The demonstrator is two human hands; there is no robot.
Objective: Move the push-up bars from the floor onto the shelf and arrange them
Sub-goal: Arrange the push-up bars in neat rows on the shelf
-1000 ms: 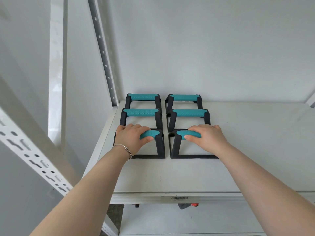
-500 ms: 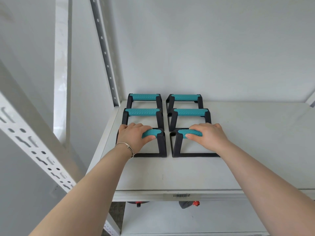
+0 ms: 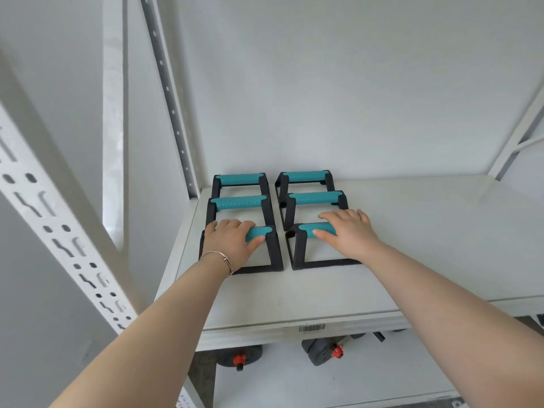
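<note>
Six push-up bars with black frames and teal grips stand on the white shelf (image 3: pixel 441 245) in two columns of three. My left hand (image 3: pixel 232 240) grips the handle of the front left bar (image 3: pixel 262 232), fingers over the top and thumb curled against its front. My right hand (image 3: pixel 347 234) lies on the front right bar (image 3: pixel 307 229) with its fingers stretched out past the handle and the thumb touching the teal grip. Behind them stand the middle left bar (image 3: pixel 238 201), back left bar (image 3: pixel 240 179), middle right bar (image 3: pixel 315 198) and back right bar (image 3: pixel 306 176).
A perforated white upright (image 3: pixel 59 231) rises close at my left; a slotted rear post (image 3: pixel 173 113) stands at the shelf's back left corner. The wall is right behind the bars. Dark dumbbells with red collars (image 3: pixel 323 351) lie on the shelf below. Bare shelf extends right.
The two front bars have slid slightly back toward the middle pair. My right hand's fingers have straightened over its handle. My left hand keeps its grip.
</note>
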